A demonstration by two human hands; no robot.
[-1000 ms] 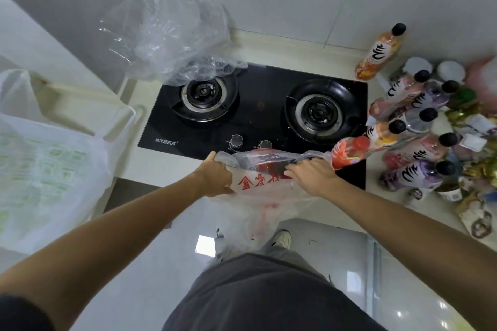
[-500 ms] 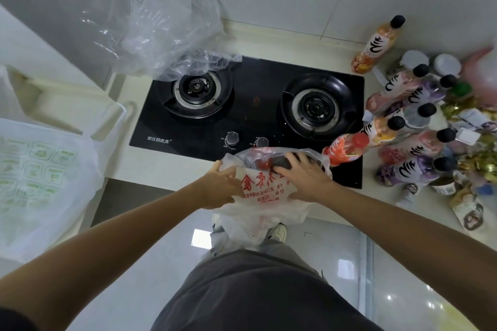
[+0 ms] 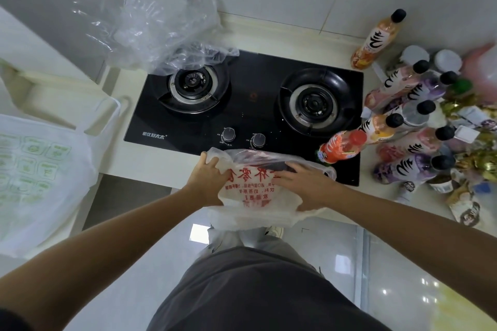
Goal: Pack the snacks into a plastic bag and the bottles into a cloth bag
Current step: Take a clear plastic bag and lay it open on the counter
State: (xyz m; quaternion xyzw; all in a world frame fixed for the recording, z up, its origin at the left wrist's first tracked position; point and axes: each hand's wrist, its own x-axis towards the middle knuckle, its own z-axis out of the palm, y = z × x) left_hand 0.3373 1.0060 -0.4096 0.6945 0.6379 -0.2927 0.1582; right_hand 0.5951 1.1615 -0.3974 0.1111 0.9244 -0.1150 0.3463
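Observation:
A white plastic bag with red print [image 3: 250, 196] hangs over the counter's front edge in front of the stove. My left hand [image 3: 208, 179] grips its left rim. My right hand [image 3: 301, 183] holds its right side with fingers spread over the top. Something dark shows inside the bag's mouth. Several drink bottles [image 3: 403, 142] with black caps lie and stand on the counter to the right, a red-capped orange bottle [image 3: 341, 146] nearest the bag. Snack packets [image 3: 473, 158] are heaped at the far right. A white cloth bag with green print [image 3: 40, 169] hangs at the left.
A black two-burner gas stove [image 3: 250, 105] fills the counter's centre. A large clear plastic bag [image 3: 150, 19] billows over the left burner. One orange bottle [image 3: 376, 40] stands by the back wall. Pale floor tiles lie below the counter edge.
Both hands have gathered the printed bag closer together and lifted its mouth slightly; the right hand slid over the bag's top right. The view shifted a little.

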